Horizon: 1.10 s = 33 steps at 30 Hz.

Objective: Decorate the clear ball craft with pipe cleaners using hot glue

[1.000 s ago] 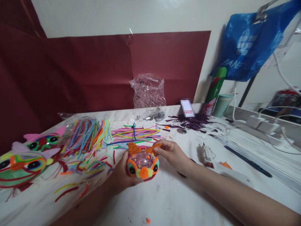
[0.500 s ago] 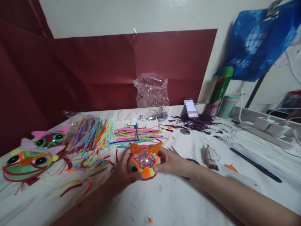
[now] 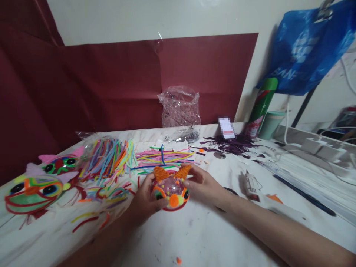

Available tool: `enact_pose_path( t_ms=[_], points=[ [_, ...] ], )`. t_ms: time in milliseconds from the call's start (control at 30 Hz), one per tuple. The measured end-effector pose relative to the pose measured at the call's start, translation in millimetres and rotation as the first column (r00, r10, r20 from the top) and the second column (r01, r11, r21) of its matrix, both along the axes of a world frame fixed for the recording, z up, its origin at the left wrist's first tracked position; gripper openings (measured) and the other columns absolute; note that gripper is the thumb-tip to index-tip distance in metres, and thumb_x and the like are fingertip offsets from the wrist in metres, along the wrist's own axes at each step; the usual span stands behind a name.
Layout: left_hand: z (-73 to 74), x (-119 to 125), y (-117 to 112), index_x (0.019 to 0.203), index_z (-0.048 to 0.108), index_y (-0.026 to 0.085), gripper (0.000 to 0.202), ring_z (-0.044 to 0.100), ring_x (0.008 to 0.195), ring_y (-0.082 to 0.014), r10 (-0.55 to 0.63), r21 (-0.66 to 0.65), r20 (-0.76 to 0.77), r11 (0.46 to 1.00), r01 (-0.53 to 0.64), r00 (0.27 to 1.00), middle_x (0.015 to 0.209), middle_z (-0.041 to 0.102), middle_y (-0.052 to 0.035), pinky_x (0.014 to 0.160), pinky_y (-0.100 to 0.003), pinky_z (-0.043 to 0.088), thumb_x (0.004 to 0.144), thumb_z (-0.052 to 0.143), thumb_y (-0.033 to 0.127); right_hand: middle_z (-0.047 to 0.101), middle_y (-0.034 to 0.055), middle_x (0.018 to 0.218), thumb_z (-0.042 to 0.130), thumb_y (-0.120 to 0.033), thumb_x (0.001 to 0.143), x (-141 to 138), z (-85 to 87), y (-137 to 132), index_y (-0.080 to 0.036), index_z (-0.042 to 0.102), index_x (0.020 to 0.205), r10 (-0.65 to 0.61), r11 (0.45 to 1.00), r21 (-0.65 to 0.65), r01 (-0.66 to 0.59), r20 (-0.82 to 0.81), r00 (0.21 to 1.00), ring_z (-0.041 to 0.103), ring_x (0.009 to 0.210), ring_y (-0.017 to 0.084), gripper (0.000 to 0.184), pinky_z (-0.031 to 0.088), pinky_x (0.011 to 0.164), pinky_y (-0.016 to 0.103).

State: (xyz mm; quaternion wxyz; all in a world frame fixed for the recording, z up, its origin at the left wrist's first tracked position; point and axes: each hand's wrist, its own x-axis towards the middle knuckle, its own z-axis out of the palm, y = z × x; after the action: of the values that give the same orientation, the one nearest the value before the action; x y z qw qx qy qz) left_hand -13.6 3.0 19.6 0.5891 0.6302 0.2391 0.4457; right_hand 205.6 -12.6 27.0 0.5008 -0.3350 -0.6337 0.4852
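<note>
Between my hands is a clear rounded craft piece with an animal face [image 3: 174, 189]. It has orange pipe-cleaner ears, black eyes, an orange pom-pom nose and a red lower rim. My left hand [image 3: 144, 198] grips its left side, thumb in front beside the nose. At the upper right, my right hand [image 3: 201, 182] has its fingers curled round the orange ear [image 3: 183, 171], thumb against the piece's side. Two finished-looking animal faces, one with lilac ears [image 3: 33, 194] and one with pink ears [image 3: 59, 165], lie at the left.
Bundled pipe cleaners [image 3: 107, 159] and loose pipe cleaners [image 3: 164, 157] lie behind my hands. Cut pieces [image 3: 85, 223] are scattered at left. Rightward are a glue gun [image 3: 251, 185], a dark pen-like stick [image 3: 303, 194], purple tassels [image 3: 233, 144] and a power strip [image 3: 319, 157].
My right hand has slid up from the piece's lower right side to the ear, uncovering the right eye. The left hand keeps its hold.
</note>
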Motion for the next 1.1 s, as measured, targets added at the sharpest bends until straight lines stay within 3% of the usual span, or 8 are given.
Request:
enact_pose_path(
  t_ms=[233, 333, 433, 500, 600, 800, 933, 1100],
  points=[
    [3.3, 1, -3, 0.114, 0.052, 0.021, 0.062, 0.053, 0.118, -0.0283, 0.044, 0.011, 0.018, 0.999, -0.044, 0.999, 0.121, 0.060, -0.0101, 0.096, -0.038, 0.045, 0.060, 0.082, 0.027, 0.064, 0.0062, 0.113, 0.071, -0.050, 0.072, 5, 10.5, -4, -0.024, 0.068, 0.082, -0.138, 0.990, 0.014, 0.139, -0.055, 0.989, 0.054, 0.111, 0.027, 0.029, 0.041, 0.096, 0.041],
    [-2.6, 1, 1, 0.113, 0.051, 0.022, 0.061, 0.055, 0.115, -0.0284, 0.049, -0.024, 0.014, 0.999, -0.049, 0.999, 0.120, 0.061, -0.0105, 0.093, -0.038, 0.047, 0.060, 0.082, 0.027, 0.066, 0.0067, 0.104, 0.060, -0.057, 0.080, 6, 8.2, -1, -0.023, 0.067, 0.075, -0.178, 0.979, 0.065, 0.195, -0.209, 0.962, 0.056, 0.107, 0.025, 0.035, 0.040, 0.095, 0.041],
    [-11.8, 1, 10, 0.110, 0.052, 0.021, 0.065, 0.057, 0.112, -0.0293, 0.106, -0.018, 0.023, 0.994, -0.106, 0.994, 0.116, 0.063, -0.0107, 0.090, -0.039, 0.049, 0.054, 0.085, 0.028, 0.065, 0.0063, 0.096, 0.056, -0.057, 0.082, 9, 6.9, 5, -0.022, 0.066, 0.078, -0.245, 0.968, -0.019, 0.249, -0.252, 0.936, 0.056, 0.099, 0.024, 0.037, 0.045, 0.085, 0.038],
    [-16.0, 1, 16, 0.109, 0.053, 0.020, 0.066, 0.057, 0.112, -0.0298, 0.155, -0.016, 0.030, 0.988, -0.154, 0.987, 0.115, 0.064, -0.0107, 0.091, -0.039, 0.048, 0.052, 0.085, 0.030, 0.064, 0.0054, 0.095, 0.061, -0.050, 0.080, 11, 6.3, 7, -0.022, 0.065, 0.084, -0.212, 0.973, -0.132, 0.189, -0.181, 0.960, 0.057, 0.097, 0.023, 0.029, 0.047, 0.079, 0.036],
    [-16.3, -2, 21, 0.113, 0.052, 0.020, 0.063, 0.055, 0.115, -0.0288, 0.166, -0.025, 0.013, 0.986, -0.165, 0.986, 0.118, 0.062, -0.0110, 0.093, -0.038, 0.046, 0.058, 0.081, 0.034, 0.064, 0.0046, 0.103, 0.071, -0.040, 0.075, 10, 5.3, 6, -0.023, 0.062, 0.099, -0.022, 0.978, -0.210, 0.004, -0.087, 0.996, 0.058, 0.098, 0.022, 0.031, 0.047, 0.084, 0.037],
    [-13.0, -8, 13, 0.120, 0.045, 0.022, 0.078, 0.063, 0.099, -0.0267, 0.039, -0.096, -0.144, 0.994, -0.053, 0.989, 0.113, 0.064, -0.0082, 0.078, -0.032, 0.051, 0.051, 0.083, 0.025, 0.064, 0.0061, 0.115, 0.071, -0.041, 0.077, 1, 4.5, -1, -0.024, 0.060, 0.117, 0.205, 0.977, -0.057, -0.205, -0.006, 0.979, 0.057, 0.107, 0.022, 0.045, 0.039, 0.099, 0.039],
    [-14.7, -7, 7, 0.119, 0.040, 0.022, 0.086, 0.064, 0.091, -0.0246, 0.080, -0.118, -0.240, 0.987, -0.111, 0.968, 0.106, 0.064, -0.0063, 0.071, -0.028, 0.051, 0.045, 0.084, 0.017, 0.063, 0.0064, 0.116, 0.069, -0.046, 0.078, 0, 1.2, -1, -0.023, 0.060, 0.119, 0.187, 0.981, -0.063, -0.185, 0.026, 0.982, 0.057, 0.106, 0.022, 0.048, 0.041, 0.097, 0.039],
    [-14.3, -3, 1, 0.116, 0.043, 0.022, 0.078, 0.063, 0.091, -0.0241, 0.246, 0.024, -0.313, 0.968, -0.252, 0.917, 0.104, 0.063, -0.0055, 0.072, -0.029, 0.050, 0.049, 0.084, 0.021, 0.065, 0.0076, 0.112, 0.066, -0.052, 0.077, -1, -4.1, 0, -0.022, 0.063, 0.113, 0.105, 0.988, -0.120, -0.098, 0.052, 0.993, 0.060, 0.099, 0.023, 0.047, 0.045, 0.091, 0.040]
  ],
)
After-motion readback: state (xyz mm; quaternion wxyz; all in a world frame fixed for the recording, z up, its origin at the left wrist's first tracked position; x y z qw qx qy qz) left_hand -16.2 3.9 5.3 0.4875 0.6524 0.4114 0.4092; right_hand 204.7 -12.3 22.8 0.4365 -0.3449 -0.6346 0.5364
